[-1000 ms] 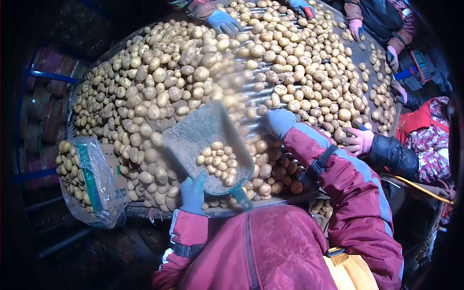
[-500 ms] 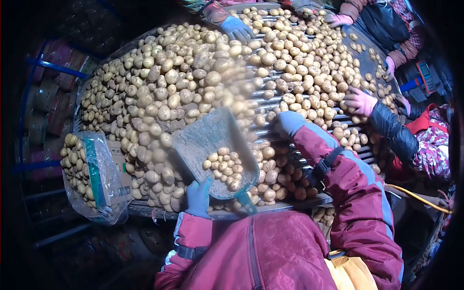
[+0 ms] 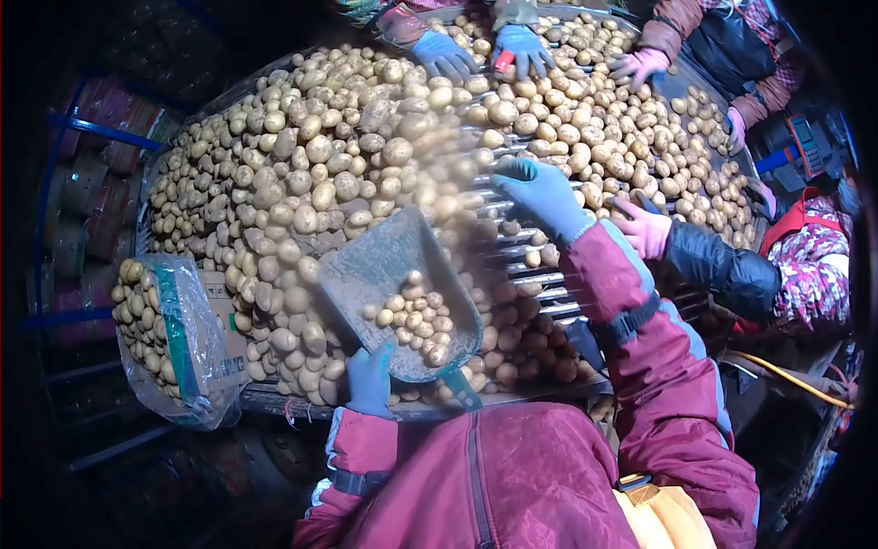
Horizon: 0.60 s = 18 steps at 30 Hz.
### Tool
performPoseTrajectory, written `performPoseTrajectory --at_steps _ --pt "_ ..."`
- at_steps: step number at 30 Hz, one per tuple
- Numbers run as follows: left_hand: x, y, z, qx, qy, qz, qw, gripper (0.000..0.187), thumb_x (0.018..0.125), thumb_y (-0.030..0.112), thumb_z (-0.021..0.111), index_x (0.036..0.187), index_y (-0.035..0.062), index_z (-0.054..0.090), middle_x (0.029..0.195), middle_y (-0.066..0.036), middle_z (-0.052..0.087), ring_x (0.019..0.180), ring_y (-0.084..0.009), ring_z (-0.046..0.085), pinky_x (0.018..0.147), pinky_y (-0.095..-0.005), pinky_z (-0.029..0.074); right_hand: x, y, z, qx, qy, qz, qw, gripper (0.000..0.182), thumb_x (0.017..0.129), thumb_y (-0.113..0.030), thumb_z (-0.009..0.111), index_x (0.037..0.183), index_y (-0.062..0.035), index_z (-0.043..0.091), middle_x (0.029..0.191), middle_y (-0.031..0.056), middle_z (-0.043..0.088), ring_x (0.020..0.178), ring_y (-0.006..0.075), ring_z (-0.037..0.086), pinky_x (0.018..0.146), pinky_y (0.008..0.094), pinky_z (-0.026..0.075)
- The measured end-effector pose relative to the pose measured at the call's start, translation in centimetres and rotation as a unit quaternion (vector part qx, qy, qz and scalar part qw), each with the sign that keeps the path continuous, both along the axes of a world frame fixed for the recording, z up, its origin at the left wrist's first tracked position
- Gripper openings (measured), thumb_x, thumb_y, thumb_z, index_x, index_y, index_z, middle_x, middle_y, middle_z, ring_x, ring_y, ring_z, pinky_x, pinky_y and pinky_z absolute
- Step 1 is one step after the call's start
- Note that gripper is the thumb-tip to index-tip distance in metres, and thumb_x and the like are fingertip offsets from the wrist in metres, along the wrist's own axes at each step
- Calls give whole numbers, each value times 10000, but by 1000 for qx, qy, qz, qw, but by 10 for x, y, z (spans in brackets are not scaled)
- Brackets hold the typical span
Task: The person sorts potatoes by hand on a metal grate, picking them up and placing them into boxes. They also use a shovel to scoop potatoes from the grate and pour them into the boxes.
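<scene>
A worn grey-green plastic scoop (image 3: 366,265) lies tilted on the potato heap, its handle (image 3: 462,392) pointing back at my body. Several small potatoes (image 3: 422,320) rest inside it. My left hand (image 3: 369,379), in a blue glove, grips the scoop's near left side. Also gloved in blue, my right hand (image 3: 546,194) is over the metal rollers (image 3: 540,274), just right of the scoop. Its fingers point left with the thumb apart, and no potato shows in it. Potatoes (image 3: 311,174) cover most of the sorting table around both hands.
At left stands a plastic-lined box (image 3: 224,320) full of potatoes. Across the table are a co-worker's blue gloves (image 3: 521,50), one with a red object. Co-workers' pink gloves (image 3: 643,227) reach in from the right. A yellow cable (image 3: 791,375) runs at lower right.
My right hand has moved up and left over the rollers, exposing more of them. Small potatoes have shifted in the scoop. A second blue glove has come in at the top; a pink glove has moved nearer.
</scene>
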<state>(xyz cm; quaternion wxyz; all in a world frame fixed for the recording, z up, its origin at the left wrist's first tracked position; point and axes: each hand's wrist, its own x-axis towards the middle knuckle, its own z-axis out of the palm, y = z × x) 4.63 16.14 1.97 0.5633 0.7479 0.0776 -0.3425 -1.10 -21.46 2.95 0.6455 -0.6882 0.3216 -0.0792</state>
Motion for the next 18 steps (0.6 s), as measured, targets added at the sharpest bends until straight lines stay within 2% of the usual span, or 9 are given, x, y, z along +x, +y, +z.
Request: performPoseTrajectory --at_steps 1,3,4,6,7,8,12,15,18 --pt "1 5 -6 -14 -10 0 1000 390 918 200 667 1174 -91 623 1092 -76 657 951 -139 586 847 -288 473 2 -8 -11 -85 88 16 992 413 867 -374 682 1128 -55 698 1007 144 726 782 212 720 684 337 569" --pt "3 14 -14 -39 -27 -1 999 388 915 195 669 1172 -92 621 1098 -81 654 955 -141 584 851 -293 472 9 -8 -34 -295 185 94 933 390 838 -361 650 1066 -52 722 1005 183 722 920 313 713 797 412 558" --pt "1 2 7 -1 -10 6 1000 390 912 201 677 1161 -93 621 1094 -84 656 953 -143 583 853 -298 471 11 0 -31 -301 226 106 921 407 821 -375 634 1059 -61 735 1064 188 714 1028 367 677 897 447 530" --pt "2 -1 13 31 -29 7 999 419 896 268 705 1102 -89 629 987 -93 661 806 -154 600 703 -297 492 26 0 -68 -326 275 152 892 453 809 -458 655 1072 -99 737 1004 184 722 957 353 697 857 437 543" --pt "2 -1 14 48 -37 8 998 439 887 302 719 1073 -86 633 933 -98 664 732 -159 609 628 -297 502 33 3 -69 -336 300 176 875 476 803 -499 666 1078 -117 738 975 182 727 921 346 706 837 431 549" --pt "2 2 10 42 -44 3 998 437 890 305 717 1064 -87 633 929 -101 665 727 -161 609 621 -299 503 39 2 -68 -324 331 203 863 464 799 -447 683 1101 -97 732 1052 185 719 970 345 705 861 435 550" --pt "8 9 5 36 -59 -14 997 431 895 309 715 1037 -90 634 914 -103 666 729 -159 607 624 -295 500 53 -9 -79 -340 302 202 867 451 837 -361 661 1132 -23 710 1142 198 698 1052 373 682 915 448 541" --pt "9 14 -1 24 -62 -5 998 424 893 301 721 1022 -94 635 911 -97 666 752 -146 598 656 -281 488 53 -16 -75 -331 347 242 844 496 847 -392 655 1159 -7 696 1147 226 688 1076 384 670 922 451 538" --pt "9 18 -10 -18 -58 21 998 415 890 286 728 1014 -99 635 920 -90 666 779 -134 588 687 -271 475 55 -9 -64 -314 380 212 844 518 838 -425 655 1149 -14 701 1118 215 698 1067 370 675 914 446 539"
